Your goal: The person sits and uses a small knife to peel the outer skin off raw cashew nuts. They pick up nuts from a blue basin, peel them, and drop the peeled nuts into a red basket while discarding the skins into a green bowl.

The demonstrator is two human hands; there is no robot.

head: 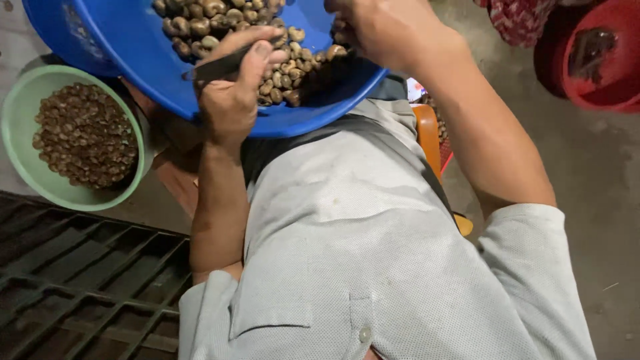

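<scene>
1. Landmark: blue basin (160, 67), held on the lap, tilted toward the wearer and part-filled with brown nuts (280, 63).
2. Left hand (230, 93): at the basin's near rim. The grip is closed around a dark, slim blade-like tool (217, 67), with the thumb pressed on top. The tool's tip is pointed away from the nuts, across the bare blue wall.
3. Right hand (390, 30): over the basin's right rim. The fingers are curled inward, probably pinching a single nut. The nut itself is hidden, so what the grip holds cannot be told for sure.
4. Step judged: nut-by-nut shelling or trimming, with one piece picked from the pile and brought toward the tool.
5. Next move judged: nut and blade must be brought together above the basin. A steady tool hand and short, controlled pressure are called for, since fingertips sit close to the edge.
6. Green bowl (23, 167): left of the basin on the floor, filled with darker, smaller pieces.
7. Red tub (600, 87): well right of the basin, untouched.
</scene>
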